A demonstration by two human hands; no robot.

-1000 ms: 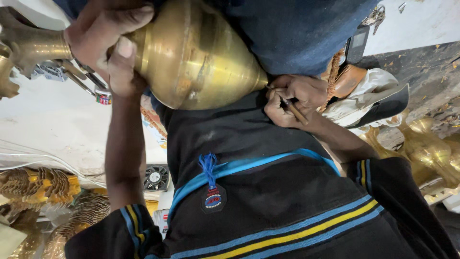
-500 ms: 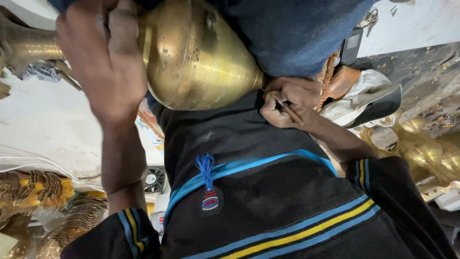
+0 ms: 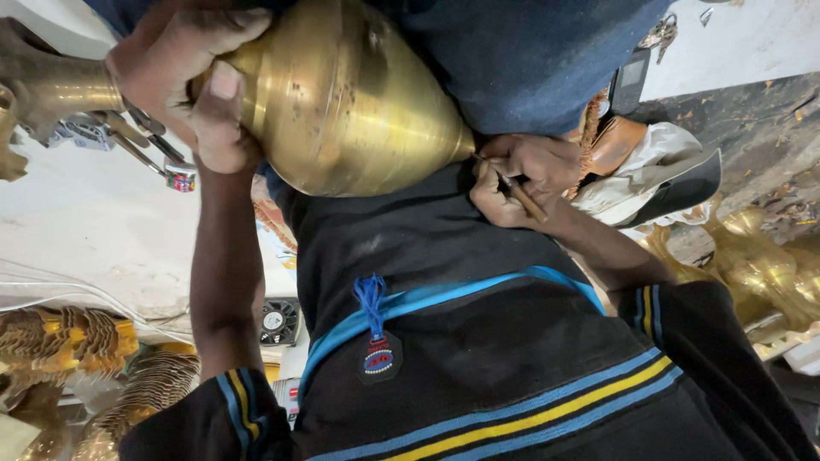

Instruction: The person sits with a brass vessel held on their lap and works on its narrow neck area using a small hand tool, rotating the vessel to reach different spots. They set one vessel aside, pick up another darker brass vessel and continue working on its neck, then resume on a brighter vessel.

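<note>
A large brass vessel, pear-shaped and tapering to a narrow tip, lies sideways across my lap against my blue trousers. My left hand grips its wide end at the upper left, thumb pressed on the metal. My right hand is closed on a thin brown stick-like tool, whose point touches the vessel's narrow tip. My black shirt with blue and yellow stripes fills the lower part of the view.
Ornate brass pieces lie at the lower left, beside a small black fan. More brass castings sit at the right. A white cloth bundle and a phone lie beside my right hand.
My left hand shifted over the vessel's wide end and back to a grip with the thumb on top. My right hand with the tool stayed at the tip.
</note>
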